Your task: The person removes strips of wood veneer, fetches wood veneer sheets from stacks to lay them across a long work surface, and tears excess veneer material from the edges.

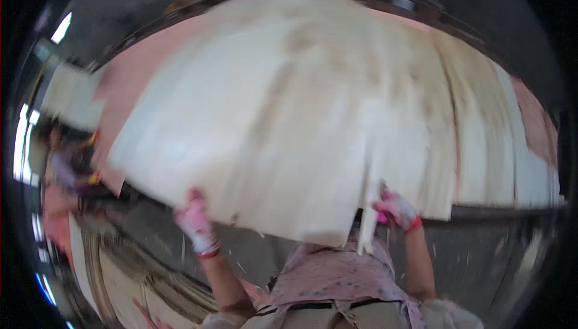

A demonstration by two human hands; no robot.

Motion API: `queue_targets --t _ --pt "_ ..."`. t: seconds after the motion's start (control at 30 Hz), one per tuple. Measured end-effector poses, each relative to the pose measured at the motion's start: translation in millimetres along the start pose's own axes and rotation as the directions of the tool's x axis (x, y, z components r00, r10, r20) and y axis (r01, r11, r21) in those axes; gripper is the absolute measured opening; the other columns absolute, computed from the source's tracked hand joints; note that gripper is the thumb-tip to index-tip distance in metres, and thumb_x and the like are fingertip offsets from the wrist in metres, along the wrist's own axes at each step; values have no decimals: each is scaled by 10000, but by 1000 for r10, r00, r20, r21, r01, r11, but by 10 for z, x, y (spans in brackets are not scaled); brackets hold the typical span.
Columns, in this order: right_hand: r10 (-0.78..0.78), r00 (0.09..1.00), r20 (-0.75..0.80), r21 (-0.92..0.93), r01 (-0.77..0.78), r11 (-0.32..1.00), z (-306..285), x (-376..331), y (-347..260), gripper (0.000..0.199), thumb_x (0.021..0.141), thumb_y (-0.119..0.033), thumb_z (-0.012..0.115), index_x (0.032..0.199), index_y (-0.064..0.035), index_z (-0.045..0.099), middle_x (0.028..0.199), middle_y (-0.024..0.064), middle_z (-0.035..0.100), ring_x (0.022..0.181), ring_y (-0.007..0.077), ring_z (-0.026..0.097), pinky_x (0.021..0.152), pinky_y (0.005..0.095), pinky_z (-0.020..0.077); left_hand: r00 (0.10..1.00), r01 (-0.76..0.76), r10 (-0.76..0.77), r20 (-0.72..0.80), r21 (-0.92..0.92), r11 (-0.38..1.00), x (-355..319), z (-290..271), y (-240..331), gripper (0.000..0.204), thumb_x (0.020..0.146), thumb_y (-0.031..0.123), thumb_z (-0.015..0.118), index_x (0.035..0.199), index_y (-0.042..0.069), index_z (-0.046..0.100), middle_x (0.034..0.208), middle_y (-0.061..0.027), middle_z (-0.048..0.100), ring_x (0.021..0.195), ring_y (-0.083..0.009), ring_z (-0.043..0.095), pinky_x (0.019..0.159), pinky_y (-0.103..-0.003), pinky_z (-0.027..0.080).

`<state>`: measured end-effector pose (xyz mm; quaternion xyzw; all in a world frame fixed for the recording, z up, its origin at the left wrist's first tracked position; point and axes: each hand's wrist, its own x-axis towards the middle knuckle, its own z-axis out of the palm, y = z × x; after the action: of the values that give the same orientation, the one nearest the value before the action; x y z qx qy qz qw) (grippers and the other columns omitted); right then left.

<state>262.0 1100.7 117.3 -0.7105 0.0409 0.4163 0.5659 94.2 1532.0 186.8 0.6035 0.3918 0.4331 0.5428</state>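
Veneer sheet tilts, long axis left-right, near edge gripped by left hand and right hand.

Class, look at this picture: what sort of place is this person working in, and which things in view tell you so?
Probably a plywood or veneer workshop: gloved hands grip a large thin wood sheet, more sheets lie beyond, and stacked sheets sit lower left.

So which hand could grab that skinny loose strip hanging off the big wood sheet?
Probably the right hand. It grips the near edge of the thin wood sheet right beside the hanging strip. The left hand holds the same edge much farther from it.
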Motion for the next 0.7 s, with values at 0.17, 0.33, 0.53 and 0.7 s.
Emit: queue_targets --t 0.17,0.33,0.53,0.7 --pt "-153 987 -44 641 145 754 147 573 -151 294 854 -135 618 1112 -14 546 903 72 637 833 177 641 669 285 518 892 449 -374 254 -407 795 825 -679 -637 550 915 480 410 1264 61 485 1154 -70 590 942 -226 605 773 -324 510" --pt "260 753 -605 598 214 772 -181 933 1106 456 805 -90 615 1226 -28 451 964 97 614 691 201 586 632 347 501 749 656 -607 264 -170 736 822 -745 -1709 603 870 632 384 1174 132 529 1064 -44 603 820 -217 584 662 -348 502" --pt "643 693 -325 942 182 280 -689 819 2663 270 807 -226 546 1028 -81 490 881 127 561 785 260 507 698 398 453 23 977 -913 407 184 106 -564 124 -2594 395 864 528 509 883 138 567 697 -54 579 585 -213 554 537 -361 487" --pt "414 855 -314 934 199 297 -800 579 2709 150 870 -216 490 983 -135 546 871 66 631 770 280 589 687 432 475 -187 924 -829 526 382 34 -1503 948 -2650 575 833 553 558 1105 47 523 1092 -203 589 928 -337 600 805 -462 515"
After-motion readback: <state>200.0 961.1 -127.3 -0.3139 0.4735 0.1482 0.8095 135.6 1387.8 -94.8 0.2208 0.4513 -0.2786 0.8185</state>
